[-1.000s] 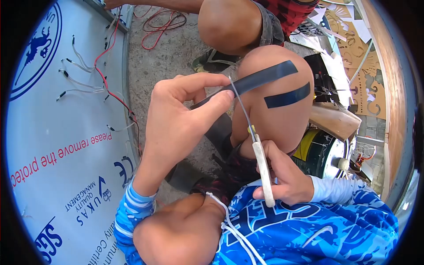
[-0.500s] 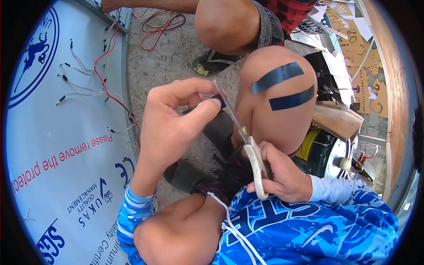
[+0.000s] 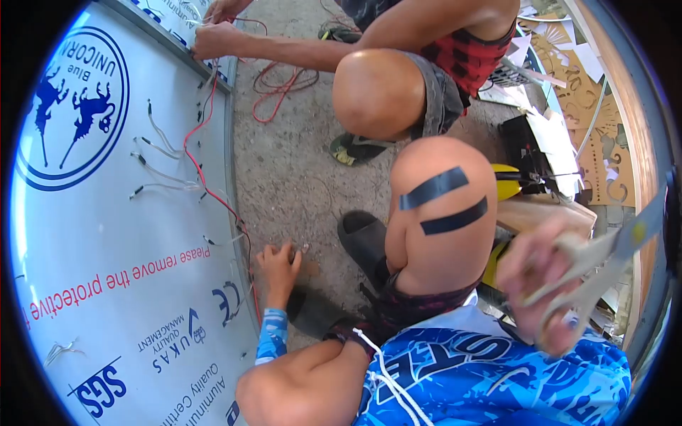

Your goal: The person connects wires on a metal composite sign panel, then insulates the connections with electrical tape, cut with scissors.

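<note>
My right hand (image 3: 534,287), smeared by motion, grips a pair of scissors (image 3: 600,259) out at the right, with pale handles and the blades toward the upper right. Down by the concrete floor, my left hand (image 3: 279,264) has its fingers apart beside the panel's edge; I see nothing held in it. Stuck across my raised knee are two strips of black tape, an upper strip (image 3: 435,188) and a lower strip (image 3: 455,216). A red wire (image 3: 202,186) runs along the white printed panel (image 3: 78,234), with several short clear leads with black ends next to it.
Across from me another person's hands (image 3: 213,32) work with wires at the panel's frame. Red cable (image 3: 273,99) lies coiled on the floor (image 3: 291,160). To the right are a wooden piece (image 3: 550,220) and a brown cut-out sheet (image 3: 586,106).
My left hand has left the scissors, dropping toward the floor without the black tape piece seen before. The scissors have swung right and up with my right hand. The other person's hands now show.
</note>
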A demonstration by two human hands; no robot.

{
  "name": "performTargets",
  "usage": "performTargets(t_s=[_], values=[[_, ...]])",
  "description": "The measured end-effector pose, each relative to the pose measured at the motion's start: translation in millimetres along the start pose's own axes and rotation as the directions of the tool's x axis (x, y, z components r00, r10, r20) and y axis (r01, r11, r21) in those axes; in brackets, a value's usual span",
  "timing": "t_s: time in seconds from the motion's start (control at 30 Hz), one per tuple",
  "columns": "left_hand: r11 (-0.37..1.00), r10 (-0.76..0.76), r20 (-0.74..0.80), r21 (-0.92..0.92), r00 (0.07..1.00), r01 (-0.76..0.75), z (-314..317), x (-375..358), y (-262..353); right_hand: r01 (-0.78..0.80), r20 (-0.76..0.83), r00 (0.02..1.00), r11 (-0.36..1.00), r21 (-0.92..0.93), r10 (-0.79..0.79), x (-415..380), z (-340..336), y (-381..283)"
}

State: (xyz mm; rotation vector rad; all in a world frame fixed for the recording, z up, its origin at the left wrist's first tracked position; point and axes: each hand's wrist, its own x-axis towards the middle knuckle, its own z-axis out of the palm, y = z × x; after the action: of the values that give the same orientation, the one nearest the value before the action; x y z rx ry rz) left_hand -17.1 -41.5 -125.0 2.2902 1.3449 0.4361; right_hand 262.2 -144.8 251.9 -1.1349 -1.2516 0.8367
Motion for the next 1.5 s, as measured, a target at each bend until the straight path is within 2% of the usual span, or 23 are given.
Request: performTargets(t_s=[0.07, 0.13, 0.2, 0.23, 0.27, 0.33, 0.37, 0.43, 0.5, 0.53, 0.57, 0.63, 0.67, 0.73, 0.9, 0.97, 1.03, 1.07, 1.1, 1.17, 1.3, 1.4, 1.5], values=[[0.995, -0.016, 0.0, 0.101, 1.0, 0.016, 11, -2, 2, 0.116, -0.353, 0.93, 0.993, 0.021, -0.101, 11, -21, 11], [0.999, 0.042, 0.046, 0.027, 0.998, -0.043, 15, -9, 9, 0.135, -0.395, 0.91, 0.991, 0.004, -0.122, 0, -69, 59], [0.999, 0.022, 0.04, 0.025, 0.999, -0.023, 14, -7, 11, -0.175, -0.633, 0.773, 0.972, -0.157, 0.037, -34, -86, 113], [1.0, 0.021, 0.03, 0.021, 0.999, -0.021, 11, -4, 10, -0.183, -0.632, 0.773, 0.973, -0.142, 0.053, -57, -97, 148], [0.999, 0.015, 0.034, 0.033, 0.999, -0.016, 7, -1, 12, -0.389, -0.601, 0.784, 0.877, -0.282, 0.155, -83, -109, 187], [0.985, -0.073, 0.213, 0.171, 0.974, 0.037, -10, 8, 21, -0.669, -0.46, 0.743, 0.549, -0.501, 0.486, -134, -106, 261], [0.983, -0.081, 0.219, 0.181, 0.972, 0.042, -19, 17, 25, -0.697, -0.399, 0.701, 0.448, -0.56, 0.592, -148, -105, 279], [0.994, 0.061, 0.146, 0.085, 0.987, -0.074, -46, 39, 35, -0.692, -0.3, 0.631, 0.345, -0.634, 0.715, -165, -98, 304], [0.969, 0.107, 0.281, -0.246, 0.954, -0.036, -113, 79, 78, -0.667, -0.235, 0.591, 0.304, -0.68, 0.772, -162, -97, 316], [0.838, 0.064, 0.462, -0.506, 0.884, 0.203, -146, 96, 101, -0.647, -0.205, 0.607, 0.328, -0.688, 0.768, -164, -87, 319], [0.601, 0.088, 0.622, -0.656, 0.778, 0.457, -175, 109, 121, -0.641, -0.178, 0.564, 0.293, -0.709, 0.806, -169, -93, 323], [0.328, 0.307, 0.569, -0.816, 0.763, 0.477, -208, 122, 152, -0.621, -0.148, 0.553, 0.288, -0.729, 0.82, -168, -94, 329], [0.334, 0.296, 0.575, -0.81, 0.763, 0.482, -222, 126, 165, -0.612, -0.134, 0.549, 0.287, -0.737, 0.825, -164, -93, 332], [0.388, 0.266, 0.725, -0.684, 0.636, 0.617, -240, 132, 186, -0.59, -0.107, 0.547, 0.291, -0.753, 0.83, -159, -94, 334], [0.255, 0.197, 0.705, -0.708, 0.681, 0.659, -239, 126, 199, -0.518, -0.057, 0.598, 0.332, -0.788, 0.799, -116, -107, 346], [0.109, 0.126, 0.626, -0.78, 0.77, 0.616, -244, 122, 203, -0.455, -0.031, 0.691, 0.401, -0.795, 0.722, -59, -117, 357], [0.147, 0.11, 0.544, -0.837, 0.832, 0.527, -261, 122, 209, -0.285, -0.053, 0.912, 0.537, -0.794, 0.406, 57, -138, 329], [0.18, 0.131, 0.46, -0.882, 0.878, 0.435, -266, 120, 212, -0.185, -0.046, 0.97, 0.596, -0.781, 0.241, 111, -139, 308], [0.271, 0.127, 0.288, -0.93, 0.949, 0.247, -266, 119, 217, -0.101, -0.038, 0.993, 0.635, -0.766, 0.112, 161, -134, 290], [0.347, 0.107, -0.008, -0.937, 0.994, -0.045, -270, 123, 233, 0.048, 0.042, 0.999, 0.683, -0.729, -0.024, 222, -105, 270], [0.361, 0.031, -0.211, -0.909, 0.977, -0.208, -277, 134, 248, 0.199, 0.317, 0.948, 0.759, -0.62, 0.01, 213, -15, 288], [0.367, 0.06, -0.275, -0.888, 0.96, -0.278, -284, 141, 246, 0.214, 0.526, 0.842, 0.817, -0.535, 0.123, 160, 32, 320], [0.484, 0.096, -0.221, -0.842, 0.97, -0.24, -313, 154, 202, 0.163, 0.602, 0.781, 0.875, -0.455, 0.167, 136, 66, 330]])
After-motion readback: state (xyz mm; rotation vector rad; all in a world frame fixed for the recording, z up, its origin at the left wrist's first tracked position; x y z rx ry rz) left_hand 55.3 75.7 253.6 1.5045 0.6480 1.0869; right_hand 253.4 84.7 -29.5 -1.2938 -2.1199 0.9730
